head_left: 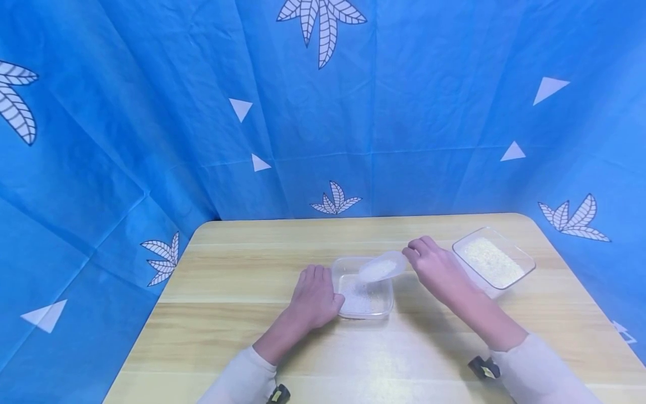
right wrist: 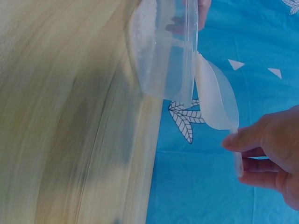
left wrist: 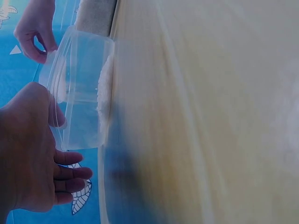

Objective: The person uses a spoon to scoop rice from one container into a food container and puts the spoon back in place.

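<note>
Wood counter (head_left: 217, 314), blue curtain (head_left: 429, 84) bkgd; clear box (head_left: 365, 315) w/ white grains (head_left: 353, 297), L hand (head_left: 315, 300) fingers gripping edge; R hand (head_left: 434, 269) fingers pinch scoop (right wrist: 226, 105). 2nd box (head_left: 533, 267): yellowish grains (head_left: 489, 261).

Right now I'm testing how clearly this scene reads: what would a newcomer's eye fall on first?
Probably the vivid blue cloth behind the wooden table, printed with white leaves. Next, near the table's middle, the right hand holds a translucent scoop over a clear container, whose side the left hand touches. A second container with pale grains stands toward the table's right.
</note>
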`<act>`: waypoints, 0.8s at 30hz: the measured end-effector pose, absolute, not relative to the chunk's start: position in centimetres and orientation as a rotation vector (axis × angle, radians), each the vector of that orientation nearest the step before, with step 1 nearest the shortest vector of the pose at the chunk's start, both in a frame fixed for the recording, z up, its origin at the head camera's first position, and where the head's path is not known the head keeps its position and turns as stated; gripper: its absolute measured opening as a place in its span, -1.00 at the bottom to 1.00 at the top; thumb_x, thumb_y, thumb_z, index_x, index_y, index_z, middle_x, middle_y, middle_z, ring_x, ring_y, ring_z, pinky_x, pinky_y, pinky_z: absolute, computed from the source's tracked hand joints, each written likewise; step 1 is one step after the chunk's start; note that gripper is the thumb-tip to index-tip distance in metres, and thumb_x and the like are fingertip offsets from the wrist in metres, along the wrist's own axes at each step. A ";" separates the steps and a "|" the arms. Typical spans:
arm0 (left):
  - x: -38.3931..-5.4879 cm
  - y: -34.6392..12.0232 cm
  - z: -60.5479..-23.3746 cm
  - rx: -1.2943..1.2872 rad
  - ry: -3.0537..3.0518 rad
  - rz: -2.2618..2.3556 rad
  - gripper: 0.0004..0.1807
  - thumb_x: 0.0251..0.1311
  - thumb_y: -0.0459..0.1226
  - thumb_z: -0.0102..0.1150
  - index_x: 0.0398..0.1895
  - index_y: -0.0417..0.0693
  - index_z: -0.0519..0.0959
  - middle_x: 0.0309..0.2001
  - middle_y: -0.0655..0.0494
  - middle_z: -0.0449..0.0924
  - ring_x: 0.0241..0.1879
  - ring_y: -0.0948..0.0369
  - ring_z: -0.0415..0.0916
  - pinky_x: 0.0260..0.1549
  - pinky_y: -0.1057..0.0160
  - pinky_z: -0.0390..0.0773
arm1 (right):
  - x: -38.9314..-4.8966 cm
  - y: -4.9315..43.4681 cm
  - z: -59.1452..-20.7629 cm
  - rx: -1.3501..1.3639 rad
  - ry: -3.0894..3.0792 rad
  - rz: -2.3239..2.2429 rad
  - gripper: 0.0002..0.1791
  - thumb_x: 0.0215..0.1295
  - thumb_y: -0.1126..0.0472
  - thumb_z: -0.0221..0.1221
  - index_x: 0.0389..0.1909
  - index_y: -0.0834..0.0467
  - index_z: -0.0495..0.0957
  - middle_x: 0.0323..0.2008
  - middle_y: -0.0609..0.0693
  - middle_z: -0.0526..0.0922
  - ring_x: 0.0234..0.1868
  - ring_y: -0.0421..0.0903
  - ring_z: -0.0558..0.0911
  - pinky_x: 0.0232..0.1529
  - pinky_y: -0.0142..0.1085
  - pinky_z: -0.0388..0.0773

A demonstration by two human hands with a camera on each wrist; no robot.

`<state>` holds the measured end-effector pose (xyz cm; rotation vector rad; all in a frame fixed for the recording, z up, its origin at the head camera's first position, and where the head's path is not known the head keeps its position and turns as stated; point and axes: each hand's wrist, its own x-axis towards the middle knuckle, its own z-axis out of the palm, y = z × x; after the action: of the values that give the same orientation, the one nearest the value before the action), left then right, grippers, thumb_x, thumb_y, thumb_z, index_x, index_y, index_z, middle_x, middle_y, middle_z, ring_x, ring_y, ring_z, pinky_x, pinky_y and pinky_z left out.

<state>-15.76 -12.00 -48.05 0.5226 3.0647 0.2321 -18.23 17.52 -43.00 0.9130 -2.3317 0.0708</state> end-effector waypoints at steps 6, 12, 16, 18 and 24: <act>-15.8 -12.0 -48.2 0.517 3.069 0.244 -0.56 0.20 -0.01 -0.09 -0.12 -0.22 0.40 -0.20 0.00 0.34 -0.10 0.06 0.23 0.11 0.06 0.34 | -18.1 17.3 -43.0 0.924 -2.313 0.044 -0.69 0.01 0.64 0.23 -0.20 0.35 0.66 -0.18 0.23 0.70 -0.13 0.13 0.66 -0.51 -0.20 0.68; -15.8 -12.0 -48.3 0.514 3.071 0.248 -0.57 0.19 -0.02 -0.08 -0.13 -0.21 0.41 -0.21 0.01 0.34 -0.12 0.06 0.22 0.09 0.07 0.34 | -18.1 17.1 -42.9 0.953 -2.280 -0.014 -0.68 -0.01 0.65 0.25 -0.18 0.38 0.64 -0.17 0.24 0.69 -0.12 0.15 0.66 -0.39 -0.22 0.72; -15.8 -12.0 -48.3 0.513 3.069 0.251 -0.57 0.20 -0.01 -0.07 -0.13 -0.21 0.41 -0.21 0.01 0.34 -0.12 0.07 0.22 0.09 0.07 0.34 | -18.0 17.1 -42.7 0.967 -2.268 -0.081 -0.66 0.00 0.64 0.29 -0.14 0.39 0.64 -0.14 0.25 0.69 -0.09 0.16 0.66 -0.25 -0.22 0.74; -15.7 -12.0 -48.2 0.514 3.067 0.251 -0.56 0.20 -0.02 -0.07 -0.12 -0.22 0.41 -0.21 0.00 0.34 -0.11 0.06 0.23 0.10 0.06 0.34 | -17.9 17.1 -42.6 0.976 -2.259 -0.114 -0.66 0.01 0.63 0.30 -0.13 0.40 0.65 -0.13 0.26 0.70 -0.08 0.16 0.66 -0.17 -0.22 0.74; -15.7 -12.0 -48.2 0.527 3.072 0.237 -0.54 0.22 -0.01 -0.08 -0.09 -0.25 0.42 -0.20 -0.01 0.35 -0.10 0.05 0.24 0.12 0.05 0.35 | -18.0 17.1 -42.7 1.016 -2.191 -0.133 -0.73 0.19 0.61 0.09 -0.12 0.44 0.63 -0.15 0.28 0.69 -0.09 0.18 0.66 -0.10 -0.20 0.73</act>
<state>-15.70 -12.03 -48.23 0.5271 3.0724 0.2369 -18.01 17.08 -42.70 1.0161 -2.1908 -0.1334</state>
